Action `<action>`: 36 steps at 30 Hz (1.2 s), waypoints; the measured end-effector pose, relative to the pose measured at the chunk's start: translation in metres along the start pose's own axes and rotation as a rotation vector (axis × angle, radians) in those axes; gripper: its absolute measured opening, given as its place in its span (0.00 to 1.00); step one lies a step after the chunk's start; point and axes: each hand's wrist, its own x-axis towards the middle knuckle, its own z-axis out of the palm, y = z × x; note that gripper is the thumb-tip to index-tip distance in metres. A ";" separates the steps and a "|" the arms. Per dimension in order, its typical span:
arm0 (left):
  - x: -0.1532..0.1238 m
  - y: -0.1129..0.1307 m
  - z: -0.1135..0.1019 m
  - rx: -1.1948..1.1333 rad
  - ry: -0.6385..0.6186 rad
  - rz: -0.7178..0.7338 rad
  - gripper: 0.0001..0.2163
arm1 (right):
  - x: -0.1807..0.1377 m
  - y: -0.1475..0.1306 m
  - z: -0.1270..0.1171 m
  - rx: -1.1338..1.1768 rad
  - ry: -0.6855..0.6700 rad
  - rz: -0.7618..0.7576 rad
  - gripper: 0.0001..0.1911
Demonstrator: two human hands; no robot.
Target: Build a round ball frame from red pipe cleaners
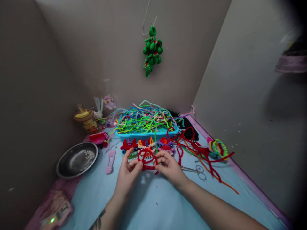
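Between my two hands is a red pipe cleaner (149, 167), bent into loops. My left hand (129, 169) pinches its left side between thumb and fingers. On the other side my right hand (169, 166) closes its fingertips on the right end. Just behind the hands sit several small colourful figures made of pipe cleaners, among them a red one (129, 145), a white and orange one (146, 143) and a purple and red one (166, 145). Scissors (195, 170) lie right of my right hand, partly hidden by it.
A blue tray (146, 135) heaped with pipe cleaners stands at the back. Loose red pipe cleaners (203, 151) spread at right. At left are a metal bowl (78, 159) with white beads, a pink clip-like tool (110, 162) and a pink device (57, 212). A green ornament (153, 51) hangs behind.
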 end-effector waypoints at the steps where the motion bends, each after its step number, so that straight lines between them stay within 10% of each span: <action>1: 0.000 -0.001 0.000 0.008 -0.005 -0.007 0.35 | 0.000 0.000 0.000 -0.008 -0.007 -0.004 0.17; 15: 0.003 0.001 -0.003 0.045 -0.071 -0.032 0.37 | 0.000 0.000 0.000 0.074 -0.129 -0.038 0.19; 23: 0.004 0.004 -0.002 -0.008 0.120 0.039 0.26 | 0.005 -0.012 0.005 0.386 0.095 0.051 0.20; 30: -0.004 0.011 -0.002 -0.299 -0.197 -0.227 0.21 | -0.013 -0.028 0.008 0.418 0.004 0.284 0.19; 36: 0.008 0.018 -0.016 -0.560 -0.006 -0.265 0.12 | -0.053 -0.032 0.006 0.236 -0.144 0.392 0.16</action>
